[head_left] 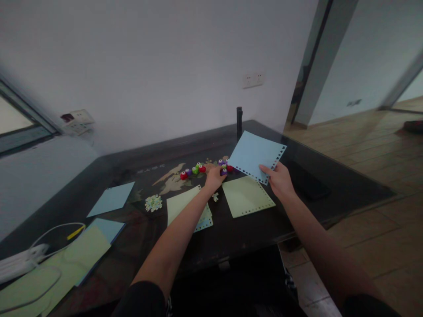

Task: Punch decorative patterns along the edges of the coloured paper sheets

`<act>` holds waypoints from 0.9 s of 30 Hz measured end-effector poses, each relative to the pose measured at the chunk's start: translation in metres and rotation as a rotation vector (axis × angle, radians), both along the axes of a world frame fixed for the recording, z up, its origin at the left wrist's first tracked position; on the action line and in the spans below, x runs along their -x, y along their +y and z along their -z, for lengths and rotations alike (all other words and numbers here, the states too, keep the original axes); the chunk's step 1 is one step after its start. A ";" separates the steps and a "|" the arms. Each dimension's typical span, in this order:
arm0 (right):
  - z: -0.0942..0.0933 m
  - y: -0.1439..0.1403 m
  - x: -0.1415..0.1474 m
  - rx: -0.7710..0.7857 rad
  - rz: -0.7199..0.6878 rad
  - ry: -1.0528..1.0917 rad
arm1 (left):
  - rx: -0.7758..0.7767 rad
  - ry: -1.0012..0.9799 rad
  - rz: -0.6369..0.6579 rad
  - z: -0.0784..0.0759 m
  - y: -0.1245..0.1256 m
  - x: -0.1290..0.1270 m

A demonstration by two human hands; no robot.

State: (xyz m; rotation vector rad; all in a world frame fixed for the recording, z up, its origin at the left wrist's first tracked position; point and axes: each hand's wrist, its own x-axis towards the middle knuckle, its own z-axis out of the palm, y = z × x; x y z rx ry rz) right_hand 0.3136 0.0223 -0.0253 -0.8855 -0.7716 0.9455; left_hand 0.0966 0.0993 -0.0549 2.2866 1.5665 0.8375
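Two hands are busy over the dark table (231,229). The right hand (279,179) pinches a blue sheet (254,155) by its near corner, thumb on top and fingers closed beneath, holding it lifted and tilted above the table; two of its edges carry rows of small punched holes. The left hand (214,177) reaches forward to a row of little round punches (198,169), red, purple and green, and its fingers are curled around the purple one (224,171) at the right end of the row, though how firmly they grip it I cannot tell. That punch sits just left of the blue sheet's lower edge, so the left hand is plainly the nearer one. A pale green sheet (247,196) with punched borders lies flat below the right hand, another (185,204) beside the left forearm, and a small heap of paper bits (153,203) lies further left.
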 end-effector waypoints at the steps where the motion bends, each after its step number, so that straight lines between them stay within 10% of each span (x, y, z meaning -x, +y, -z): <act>1: 0.000 0.000 -0.001 -0.006 0.013 0.008 | 0.000 -0.008 -0.010 0.000 0.001 0.001; 27: 0.007 -0.010 0.010 0.238 -0.437 -0.312 | 0.271 -0.648 0.022 -0.034 -0.084 0.036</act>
